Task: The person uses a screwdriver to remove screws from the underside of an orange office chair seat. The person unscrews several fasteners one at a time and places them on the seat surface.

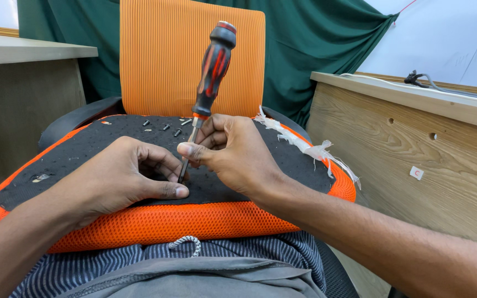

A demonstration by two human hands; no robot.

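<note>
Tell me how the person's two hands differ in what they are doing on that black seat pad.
The right hand pinches the metal shaft of the screwdriver between thumb and fingers; the left hand holds no tool, its fingers curled beside the tip. The right hand sits higher, raised round the near-upright shaft; the left lies low, its thumb flat on the seat pad. Both are bare and meet at the tip.

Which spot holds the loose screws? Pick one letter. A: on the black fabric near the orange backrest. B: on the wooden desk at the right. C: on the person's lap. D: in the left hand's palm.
A: the loose screws lie in a small scatter on the black fabric, just in front of the orange backrest, beyond both hands.
</note>
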